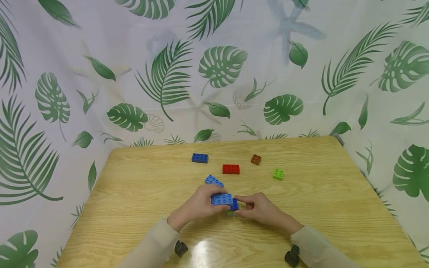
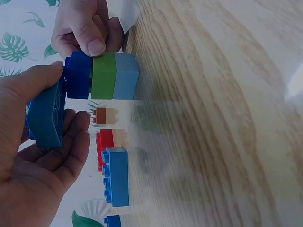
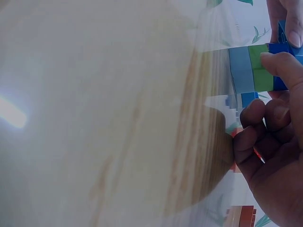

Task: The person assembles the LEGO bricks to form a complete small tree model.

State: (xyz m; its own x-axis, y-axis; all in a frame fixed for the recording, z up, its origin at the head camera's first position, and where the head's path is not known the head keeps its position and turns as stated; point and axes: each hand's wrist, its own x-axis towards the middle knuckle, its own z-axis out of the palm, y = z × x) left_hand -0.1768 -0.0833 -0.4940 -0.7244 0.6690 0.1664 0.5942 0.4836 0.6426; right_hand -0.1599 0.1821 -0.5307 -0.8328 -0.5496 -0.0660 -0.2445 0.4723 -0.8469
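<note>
My left hand grips a long light blue building brick between thumb and fingers, studs up. It is held over the left side of a small stack, its underside at the studs of the dark blue brick; whether they are joined I cannot tell. Below that in the stack come a green brick and a pale blue brick, upright at the table surface. The right hand pinches the stack from the right, its thumb against the green and dark blue bricks in the right wrist view.
Behind the hands on the wooden table lie another light blue brick, a red brick, a dark blue long brick, a small brown brick and a small lime brick. A leaf-patterned curtain hangs behind.
</note>
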